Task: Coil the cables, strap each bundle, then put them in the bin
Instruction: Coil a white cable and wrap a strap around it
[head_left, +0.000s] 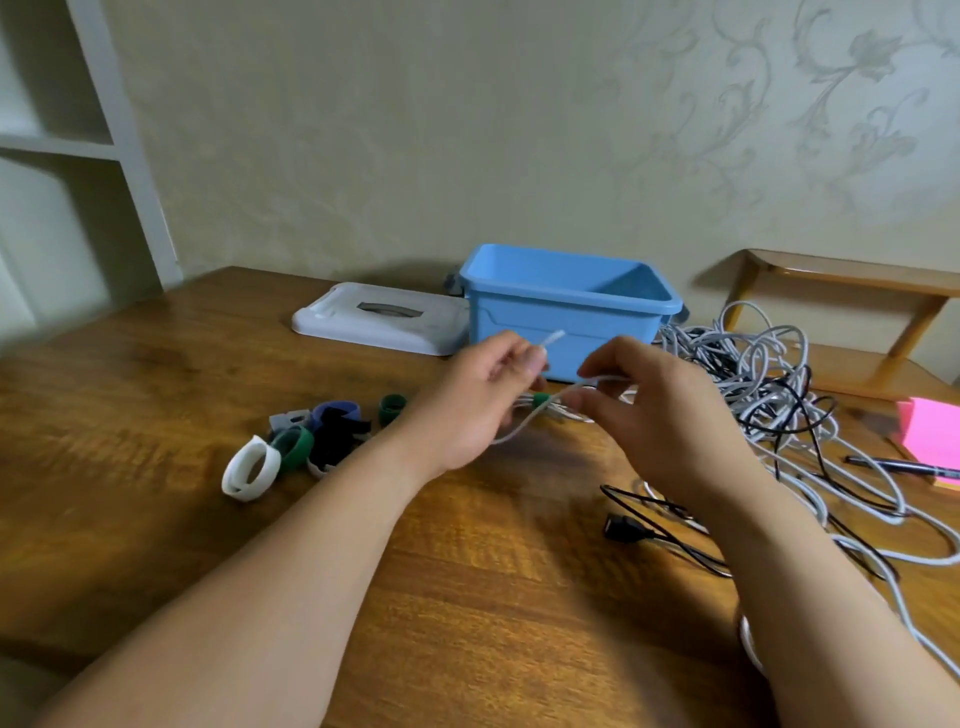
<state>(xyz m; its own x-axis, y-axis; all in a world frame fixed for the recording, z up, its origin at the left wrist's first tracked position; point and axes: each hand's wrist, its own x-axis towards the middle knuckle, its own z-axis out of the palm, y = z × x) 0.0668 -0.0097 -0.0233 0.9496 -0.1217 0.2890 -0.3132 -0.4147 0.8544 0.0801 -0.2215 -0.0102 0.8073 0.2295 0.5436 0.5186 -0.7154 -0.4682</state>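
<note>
- Left hand (470, 400): raised above the wooden table (156, 426), fingers curled together, pinching the end of a grey cable (524, 421); plug tip pokes out above the thumb, blurred.
- Right hand (660, 410): just beside the left, thumb and fingers closed on the same grey cable a little way along; loose slack hangs in a curve between and below the two hands.
- Cable pile (769, 384): tangled grey and black leads heaped on the table at right, beside the bin; several strands trail toward the near edge, partly hidden behind the right forearm.
- Black connector (621, 527): lying on the table near the right wrist.
- Blue bin (566, 306): open, at the back of the table; lower front hidden by the hands; contents not visible.
- White lid (384, 317): flat, touching the bin's left side.
- Straps (311, 436): loops in white, green, blue, black, clustered left of the hands; another green one (540, 399) partly hidden behind the left hand.
- Pink notepad (930, 431) and pen (904, 465): far right, cut off by the frame edge.
</note>
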